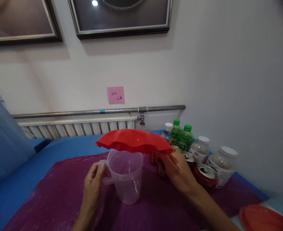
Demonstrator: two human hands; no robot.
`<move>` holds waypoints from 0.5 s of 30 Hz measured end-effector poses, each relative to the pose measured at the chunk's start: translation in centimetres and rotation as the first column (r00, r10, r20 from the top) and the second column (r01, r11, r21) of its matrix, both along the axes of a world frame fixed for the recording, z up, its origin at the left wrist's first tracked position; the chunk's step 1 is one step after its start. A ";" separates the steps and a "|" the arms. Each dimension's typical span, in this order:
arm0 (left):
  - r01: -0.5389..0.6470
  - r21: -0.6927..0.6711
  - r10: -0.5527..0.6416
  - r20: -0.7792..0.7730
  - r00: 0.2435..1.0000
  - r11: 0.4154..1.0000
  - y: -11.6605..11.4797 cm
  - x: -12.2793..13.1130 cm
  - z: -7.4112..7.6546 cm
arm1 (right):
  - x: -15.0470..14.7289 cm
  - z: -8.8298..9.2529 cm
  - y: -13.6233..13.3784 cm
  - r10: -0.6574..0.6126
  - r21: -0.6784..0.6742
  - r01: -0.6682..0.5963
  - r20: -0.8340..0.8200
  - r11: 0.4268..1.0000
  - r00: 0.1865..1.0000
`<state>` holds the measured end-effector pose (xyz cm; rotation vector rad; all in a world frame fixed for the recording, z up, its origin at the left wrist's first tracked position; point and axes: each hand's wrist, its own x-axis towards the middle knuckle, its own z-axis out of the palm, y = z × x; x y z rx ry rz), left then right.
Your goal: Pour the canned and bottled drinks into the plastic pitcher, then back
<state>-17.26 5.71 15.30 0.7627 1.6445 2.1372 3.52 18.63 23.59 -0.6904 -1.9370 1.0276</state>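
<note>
A clear plastic measuring jug (126, 178) stands upright on a purple mat (47, 199). My left hand (93, 186) is closed round the jug's handle. A red wavy-edged plate (134, 141) is held level just above the jug's mouth, and my right hand (176, 170) is closed on its right edge. The jug looks empty.
Green-capped bottles (181, 136), white-capped jars (222, 166) and red cans (205, 176) crowd the mat's right side by the wall. A radiator (78, 128) and pipe run along the back. An orange-red dish (264, 218) lies at bottom right. Blue cloth (8, 141) rises at left.
</note>
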 end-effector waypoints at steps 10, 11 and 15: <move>0.004 -0.046 -0.007 -0.053 0.999 0.999 -0.1 -0.3 -0.1 | -0.4 -0.3 0.2 0.003 0.120 0.001 -0.034 0.993 0.999; -0.002 -0.058 -0.002 -0.059 0.998 0.998 -0.2 -0.2 0.1 | -0.4 -0.3 0.1 0.000 0.122 0.004 -0.034 0.993 0.999; -0.060 -0.098 0.057 -0.041 0.998 0.993 -0.4 0.0 0.5 | -0.7 -0.5 -0.3 0.010 0.151 -0.001 -0.056 0.989 0.998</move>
